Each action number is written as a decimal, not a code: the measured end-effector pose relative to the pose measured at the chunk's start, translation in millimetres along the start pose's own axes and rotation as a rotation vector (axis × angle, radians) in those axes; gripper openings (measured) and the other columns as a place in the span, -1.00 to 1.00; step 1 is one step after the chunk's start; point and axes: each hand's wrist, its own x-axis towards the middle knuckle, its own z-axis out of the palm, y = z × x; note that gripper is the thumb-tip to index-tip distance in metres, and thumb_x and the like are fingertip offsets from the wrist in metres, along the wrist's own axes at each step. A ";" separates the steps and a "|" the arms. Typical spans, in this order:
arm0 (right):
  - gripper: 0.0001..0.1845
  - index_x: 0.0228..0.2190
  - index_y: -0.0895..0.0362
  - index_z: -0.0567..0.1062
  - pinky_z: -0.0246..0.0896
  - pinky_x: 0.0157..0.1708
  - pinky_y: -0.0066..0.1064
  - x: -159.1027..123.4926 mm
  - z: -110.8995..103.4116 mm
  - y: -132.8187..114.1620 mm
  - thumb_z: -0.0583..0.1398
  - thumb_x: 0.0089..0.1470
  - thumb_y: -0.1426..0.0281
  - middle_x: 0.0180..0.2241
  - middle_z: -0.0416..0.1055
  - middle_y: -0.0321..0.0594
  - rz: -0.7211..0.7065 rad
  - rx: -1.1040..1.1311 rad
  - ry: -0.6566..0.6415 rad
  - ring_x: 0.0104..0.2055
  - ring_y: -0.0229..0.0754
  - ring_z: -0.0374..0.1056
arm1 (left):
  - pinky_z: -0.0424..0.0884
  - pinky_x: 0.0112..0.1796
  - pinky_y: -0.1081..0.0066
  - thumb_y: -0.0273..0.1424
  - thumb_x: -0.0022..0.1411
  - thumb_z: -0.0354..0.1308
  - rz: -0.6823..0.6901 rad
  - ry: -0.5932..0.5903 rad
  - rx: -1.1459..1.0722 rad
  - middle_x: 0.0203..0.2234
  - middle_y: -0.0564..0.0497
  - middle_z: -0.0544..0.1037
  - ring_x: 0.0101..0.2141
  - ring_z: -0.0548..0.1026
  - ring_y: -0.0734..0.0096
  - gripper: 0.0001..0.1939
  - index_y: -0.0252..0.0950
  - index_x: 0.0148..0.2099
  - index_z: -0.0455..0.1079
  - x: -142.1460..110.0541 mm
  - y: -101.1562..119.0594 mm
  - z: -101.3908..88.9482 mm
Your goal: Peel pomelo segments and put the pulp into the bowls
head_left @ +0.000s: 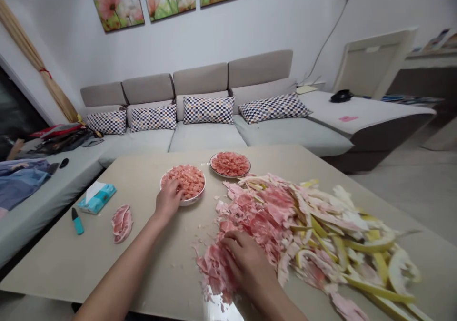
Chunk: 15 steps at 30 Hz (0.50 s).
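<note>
My left hand (169, 199) reaches over the near left rim of a white bowl (193, 200) heaped with pink pomelo flesh (189, 177). Its fingers are bent together over the flesh, and whatever lies between them is hidden. My right hand (246, 259) rests on the near left end of a wide heap of torn pink pomelo membranes (250, 214), fingers slightly apart and curved downward, nothing visibly held. Beyond the bowl, a dark-rimmed plate (246, 172) carries more pomelo pieces (230, 163). A peeled pomelo segment (122, 223) lies on the table left of my left forearm.
Yellow-green pomelo peels (371, 245) spread over the right of the beige table (157, 273). A blue tissue pack (97, 198) and a teal knife (77, 221), its blade seemingly in a dark cover, lie at the left. Behind the table stands a grey sofa (207, 135) with checkered cushions (209, 110).
</note>
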 end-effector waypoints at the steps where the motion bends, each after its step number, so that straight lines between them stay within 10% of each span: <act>1: -0.73 -0.30 0.17 0.53 0.32 -0.24 -0.21 -0.4 -0.9 0.0 0.03 0.16 0.53 -0.25 0.46 -0.03 0.000 -0.002 0.002 -0.23 -0.03 0.38 | 0.30 -0.06 0.22 -0.55 0.01 0.23 0.000 -0.003 -0.003 -0.32 -0.01 0.52 -0.15 0.44 0.18 -0.89 -0.22 -0.43 0.46 2.9 -1.4 1.4; 8: -0.75 -0.32 0.14 0.53 0.30 -0.23 -0.22 1.0 -14.2 -3.4 0.04 0.17 0.52 -0.26 0.46 -0.07 0.027 0.047 -0.001 -0.23 -0.05 0.38 | 0.35 -0.11 0.31 -0.35 0.04 0.27 -0.103 0.068 -0.184 -0.30 -0.03 0.50 -0.15 0.42 0.22 -0.93 -0.22 -0.41 0.49 3.2 1.0 -6.9; 15: -0.81 -0.24 0.13 0.54 0.30 -0.15 -0.23 -0.3 -7.4 -13.2 0.12 0.17 0.44 -0.22 0.48 -0.07 0.067 0.204 -0.007 -0.16 -0.04 0.40 | 0.15 -0.66 0.59 0.11 0.16 -0.02 -0.394 -0.009 -0.641 -0.51 0.11 0.37 -0.65 0.24 0.58 -0.43 -0.27 -0.07 0.34 -57.2 25.7 -4.2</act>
